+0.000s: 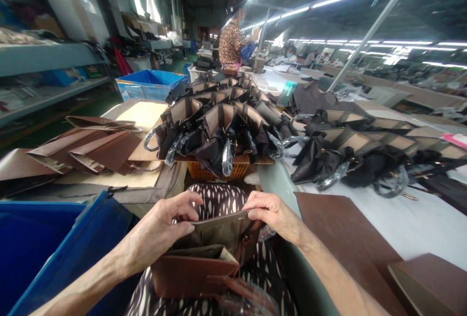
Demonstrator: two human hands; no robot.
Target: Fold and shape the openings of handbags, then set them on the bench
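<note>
Handling far rim of brn handbag [193, 274] on patterned lap [219, 194]: L hand [162, 226] loosely closed on one end, fingers curled; R hand [272, 213] pinched tight on other. Looks like rim-spreading/straightening step, prob. mid-way; next move calls for even grip, no creasing. Bag tilted, mouth open, olive-brn lining showing, handles [248, 291] flopped nr side, part in clear wrap. Blk handbags [215, 133] rowed ahead.
</note>
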